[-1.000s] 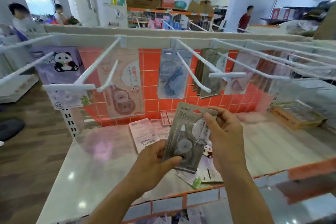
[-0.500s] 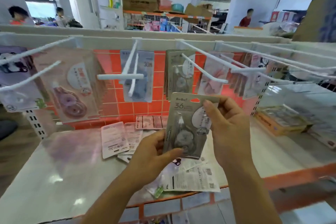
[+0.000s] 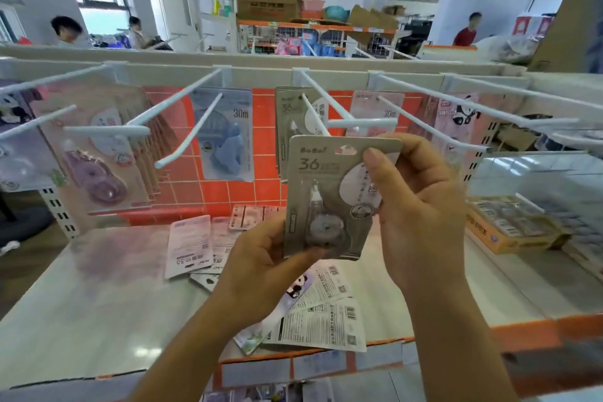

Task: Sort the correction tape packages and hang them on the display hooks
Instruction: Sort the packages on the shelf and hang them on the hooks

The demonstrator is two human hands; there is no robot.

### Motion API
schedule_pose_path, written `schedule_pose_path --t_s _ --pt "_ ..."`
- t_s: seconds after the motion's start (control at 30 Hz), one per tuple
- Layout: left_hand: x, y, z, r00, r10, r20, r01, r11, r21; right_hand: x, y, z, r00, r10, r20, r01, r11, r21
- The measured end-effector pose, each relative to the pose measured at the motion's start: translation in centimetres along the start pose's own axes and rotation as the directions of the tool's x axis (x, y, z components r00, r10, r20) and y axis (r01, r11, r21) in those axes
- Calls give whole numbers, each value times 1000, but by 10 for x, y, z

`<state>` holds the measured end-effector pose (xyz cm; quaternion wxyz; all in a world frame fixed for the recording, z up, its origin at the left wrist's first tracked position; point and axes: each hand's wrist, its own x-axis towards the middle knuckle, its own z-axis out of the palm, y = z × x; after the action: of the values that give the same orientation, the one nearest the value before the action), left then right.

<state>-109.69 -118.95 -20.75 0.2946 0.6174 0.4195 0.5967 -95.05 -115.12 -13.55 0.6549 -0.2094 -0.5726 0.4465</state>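
Observation:
I hold a grey correction tape package (image 3: 329,192) marked "36" upright in front of me. My left hand (image 3: 261,267) pinches its bottom edge with the thumb on the front. My right hand (image 3: 414,205) grips its right side, thumb near the top hang hole. Just behind it, matching grey packages (image 3: 288,114) hang on a white hook (image 3: 315,114). Other hooks carry a blue package (image 3: 225,137), pink packages (image 3: 375,107), purple packages (image 3: 98,156) and panda packages (image 3: 456,114). Several loose packages (image 3: 192,245) lie face down on the shelf (image 3: 98,303).
White hooks (image 3: 182,137) stick out toward me at chest height. A cardboard box (image 3: 512,228) of stock sits on the shelf at right. The shelf's orange front edge (image 3: 538,329) is close below my arms. People stand in the far background.
My view has swung right and closer to the hooks. Both hands have lifted the grey package up toward the hook with the matching grey packages.

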Motion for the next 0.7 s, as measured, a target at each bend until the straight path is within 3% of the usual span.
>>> schedule_pose_path --t_s 0.3,0.43,0.63,0.7 --pt "7 -9 1 999 -11 -41 13 999 41 15 11 0 999 20 40 -20 1000 4" --pt "16 -19 0 998 -30 -63 38 990 137 28 26 0 998 40 57 -40 999 -7" --pt "49 -44 -9 982 -153 -112 171 971 167 64 55 9 998 30 52 -19 979 -203" --pt "64 -52 -13 976 -167 -139 198 949 247 81 68 14 999 15 39 -3 951 -310"
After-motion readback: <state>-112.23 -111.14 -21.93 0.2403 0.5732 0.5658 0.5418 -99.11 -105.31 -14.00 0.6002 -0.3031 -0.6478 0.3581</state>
